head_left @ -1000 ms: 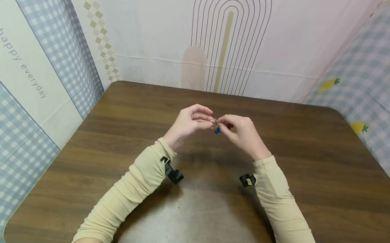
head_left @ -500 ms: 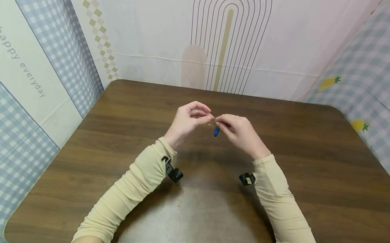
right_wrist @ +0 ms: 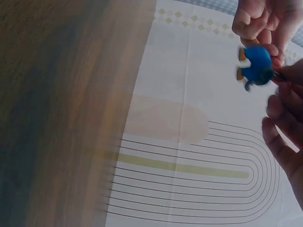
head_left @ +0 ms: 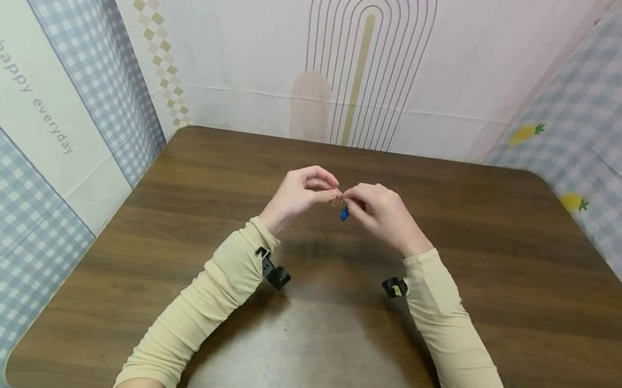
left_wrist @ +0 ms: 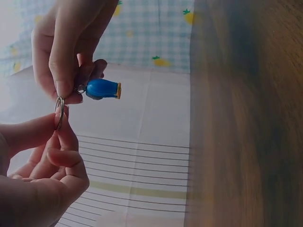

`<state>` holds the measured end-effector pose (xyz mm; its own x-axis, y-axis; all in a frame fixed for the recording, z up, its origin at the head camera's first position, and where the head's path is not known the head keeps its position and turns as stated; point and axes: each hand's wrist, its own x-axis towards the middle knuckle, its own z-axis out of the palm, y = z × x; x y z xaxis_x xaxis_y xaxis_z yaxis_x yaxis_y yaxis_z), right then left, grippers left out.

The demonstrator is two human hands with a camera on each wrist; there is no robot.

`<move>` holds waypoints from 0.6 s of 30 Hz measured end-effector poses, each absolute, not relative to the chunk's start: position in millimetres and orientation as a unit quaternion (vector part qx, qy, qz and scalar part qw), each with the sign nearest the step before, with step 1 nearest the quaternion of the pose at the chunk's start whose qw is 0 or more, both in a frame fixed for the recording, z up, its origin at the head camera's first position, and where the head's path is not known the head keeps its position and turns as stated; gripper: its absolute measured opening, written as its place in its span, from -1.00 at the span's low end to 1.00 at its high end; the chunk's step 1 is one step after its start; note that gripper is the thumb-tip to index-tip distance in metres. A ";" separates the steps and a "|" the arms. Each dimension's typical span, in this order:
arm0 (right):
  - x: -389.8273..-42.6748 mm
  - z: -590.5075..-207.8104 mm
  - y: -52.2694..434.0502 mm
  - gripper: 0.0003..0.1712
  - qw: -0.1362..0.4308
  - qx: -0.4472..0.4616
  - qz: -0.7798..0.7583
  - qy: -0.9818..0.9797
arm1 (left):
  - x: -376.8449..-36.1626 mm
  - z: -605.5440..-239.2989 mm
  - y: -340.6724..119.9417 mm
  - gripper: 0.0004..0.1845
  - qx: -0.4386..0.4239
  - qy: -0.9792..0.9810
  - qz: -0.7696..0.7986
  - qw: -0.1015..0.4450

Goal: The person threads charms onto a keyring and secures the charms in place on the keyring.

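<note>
Between my two hands is a metal key ring with a small blue figure charm hanging from it. The charm has yellow-orange feet, seen in the right wrist view, where the blue charm dangles below the fingers. My left hand pinches the ring between thumb and index finger, other fingers loosely bent. From the other side my right hand pinches the top of the ring near the charm's link. Both hands are raised over the far half of the table.
A brown wooden table spreads beneath both arms. A white patterned cloth hangs behind its far edge. Blue checked cloth flanks the left side, and more checked cloth with pineapples the right. Each wrist carries a black camera mount.
The ring has turned between the fingers, and the blue charm hangs a little lower than a second ago. Both hands stay nearly in place, the fingertips slightly shifted.
</note>
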<state>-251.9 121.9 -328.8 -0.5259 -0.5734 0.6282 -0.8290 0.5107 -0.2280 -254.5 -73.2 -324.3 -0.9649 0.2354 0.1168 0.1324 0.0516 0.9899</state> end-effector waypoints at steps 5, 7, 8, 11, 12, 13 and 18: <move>-252.0 -330.4 121.7 -0.95 0.288 0.408 0.288 -0.818 | -253.9 -324.0 -70.5 -0.74 0.115 0.704 0.698 0.061; -252.1 -330.7 122.3 -0.94 0.290 0.405 0.297 -0.815 | -253.6 -325.0 -68.5 -0.74 0.103 0.695 0.709 0.056; -252.1 -330.9 122.4 -0.94 0.290 0.404 0.300 -0.814 | -253.1 -325.5 -67.5 -0.76 0.096 0.691 0.715 0.049; -252.5 -331.4 122.4 -0.94 0.290 0.407 0.302 -0.812 | -251.8 -326.8 -64.5 -0.80 0.091 0.676 0.731 0.016; -252.8 -331.6 122.3 -0.94 0.291 0.407 0.301 -0.812 | -251.3 -326.9 -63.7 -0.80 0.094 0.675 0.732 0.004; -252.9 -331.4 122.4 -0.94 0.291 0.409 0.300 -0.811 | -250.7 -326.9 -63.1 -0.81 0.100 0.676 0.730 -0.008; -253.3 -329.3 123.0 -0.92 0.293 0.418 0.300 -0.806 | -249.1 -324.9 -63.3 -0.85 0.144 0.722 0.673 -0.069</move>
